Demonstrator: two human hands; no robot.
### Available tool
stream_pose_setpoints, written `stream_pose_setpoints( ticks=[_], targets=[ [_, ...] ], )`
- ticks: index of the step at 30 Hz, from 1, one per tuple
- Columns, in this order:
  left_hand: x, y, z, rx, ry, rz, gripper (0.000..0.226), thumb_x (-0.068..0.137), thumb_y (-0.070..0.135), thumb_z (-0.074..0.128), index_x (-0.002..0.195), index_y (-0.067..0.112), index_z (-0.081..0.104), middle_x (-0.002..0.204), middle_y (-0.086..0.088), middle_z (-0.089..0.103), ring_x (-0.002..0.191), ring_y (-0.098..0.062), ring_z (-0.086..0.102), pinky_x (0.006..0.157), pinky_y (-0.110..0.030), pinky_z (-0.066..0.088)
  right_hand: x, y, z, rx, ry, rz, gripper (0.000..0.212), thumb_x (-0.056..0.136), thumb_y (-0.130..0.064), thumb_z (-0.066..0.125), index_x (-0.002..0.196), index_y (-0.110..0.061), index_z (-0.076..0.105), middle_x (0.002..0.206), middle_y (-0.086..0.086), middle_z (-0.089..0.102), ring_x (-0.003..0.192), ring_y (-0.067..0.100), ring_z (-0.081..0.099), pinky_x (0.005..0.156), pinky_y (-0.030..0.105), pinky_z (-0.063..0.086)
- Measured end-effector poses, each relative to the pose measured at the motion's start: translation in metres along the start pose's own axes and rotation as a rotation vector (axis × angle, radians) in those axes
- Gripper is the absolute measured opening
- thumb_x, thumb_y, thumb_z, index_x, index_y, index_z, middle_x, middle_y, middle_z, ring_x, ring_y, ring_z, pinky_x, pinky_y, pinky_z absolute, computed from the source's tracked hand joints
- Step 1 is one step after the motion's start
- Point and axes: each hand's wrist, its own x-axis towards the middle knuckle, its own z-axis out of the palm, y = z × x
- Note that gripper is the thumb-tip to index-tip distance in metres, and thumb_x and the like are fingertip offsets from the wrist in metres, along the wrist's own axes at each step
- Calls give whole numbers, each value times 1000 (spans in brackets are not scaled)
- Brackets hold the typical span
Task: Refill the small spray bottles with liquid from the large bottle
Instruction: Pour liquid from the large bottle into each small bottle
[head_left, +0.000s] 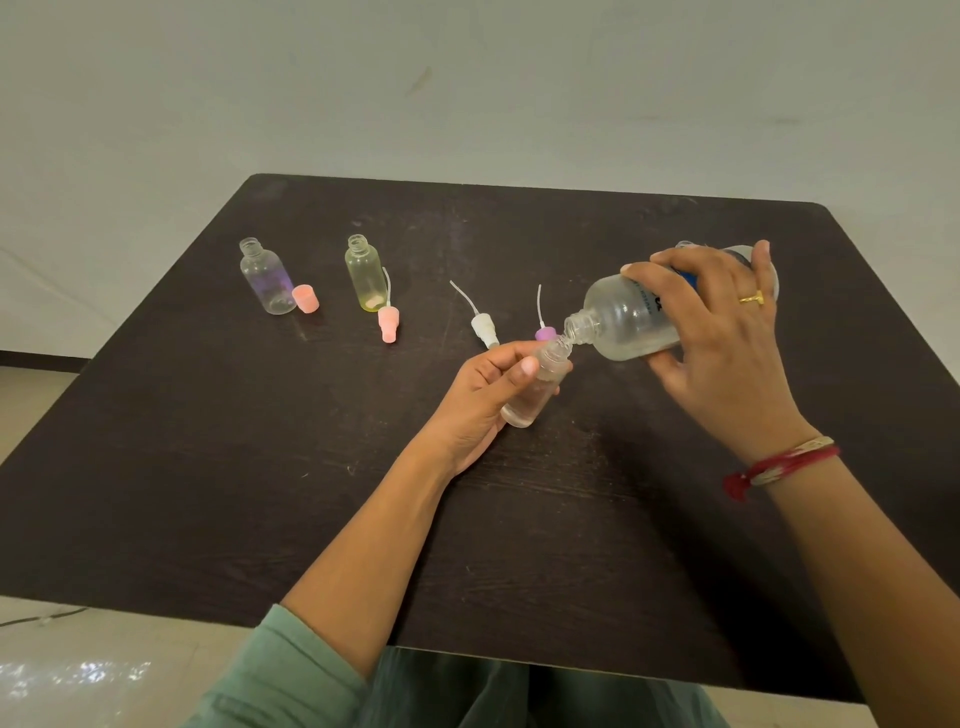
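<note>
Pouring step. The right hand (722, 332) grips the tilted large bottle (628, 317), its mouth at the neck of the small spray bottle (530, 400), which the left hand (483, 400) grips over the desk (311, 467). Good practice is to align the mouths and tilt slowly. The writing on the blue label is illegible.

Dark wooden table (208, 467), pale wall (467, 78), light floor (31, 395)
</note>
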Motion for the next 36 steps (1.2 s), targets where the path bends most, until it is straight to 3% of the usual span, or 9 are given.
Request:
stream_pose_setpoints(
  ticks=[11,22,36],
  targets=[
    [0,0,-1,-13,-3,-11,68,72,56,73,117,7,63,113,-2,67,91,-10,64,83,-24,50,-5,-3,7,61,-23,51,64,72,-9,75,129,-22,49,127,8,50,123,27,44,117,49,1],
    [0,0,-1,-21,-21,1,54,77,49,68,115,11,65,112,1,68,92,-10,64,84,-24,50,0,3,2,28,-20,8,62,73,-9,74,129,-20,52,126,10,52,122,30,46,116,48,0],
    [-1,2,0,-43,-17,4,61,76,51,71,117,6,63,119,-6,64,98,-14,62,88,-27,49,-8,-3,12,271,-72,91,71,70,-23,83,131,-25,47,125,2,52,122,21,45,115,57,9]
  ],
)
